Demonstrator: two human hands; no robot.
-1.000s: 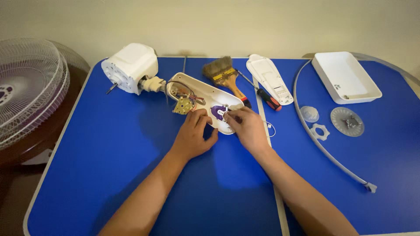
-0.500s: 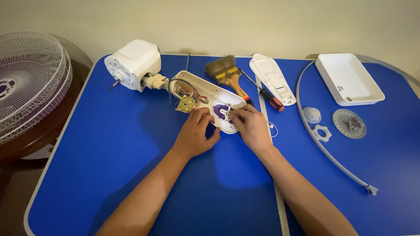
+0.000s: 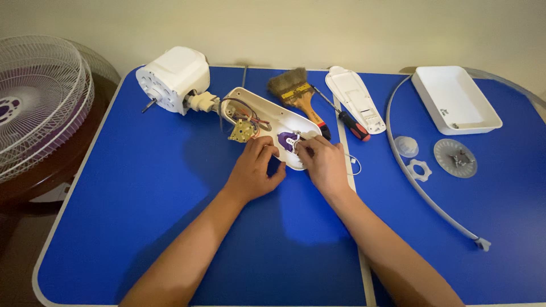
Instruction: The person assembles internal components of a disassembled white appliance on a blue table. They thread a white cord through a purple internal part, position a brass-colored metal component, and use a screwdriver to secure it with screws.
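Starting at the far left, I am seeing a wire fan guard (image 3: 40, 108) standing off the edge of the blue table (image 3: 142, 216). Next comes the white motor housing (image 3: 170, 79), lying on its side and joined by a short neck to the open white fan base shell (image 3: 259, 113), which is lying near the table's middle with its wiring and a small brass switch plate (image 3: 242, 132) exposed.

My left hand (image 3: 255, 167) is resting against the shell's near edge, fingers curled and pressed onto the rim to steady it. My right hand (image 3: 321, 159) is pinching at the purple part (image 3: 287, 139) inside the shell; I cannot tell whether the fingertips are actually closed on anything small.

I am judging the shell to be light, stiff, smooth plastic that could slide on the table, so the rim is the place to hold it. The thin wires look fragile and should not be tugged.

Further right are lying a paintbrush (image 3: 296, 91), a screwdriver (image 3: 352, 128), a white cover panel (image 3: 355, 96), a grey ring (image 3: 421, 182) and a white tray (image 3: 455, 99).
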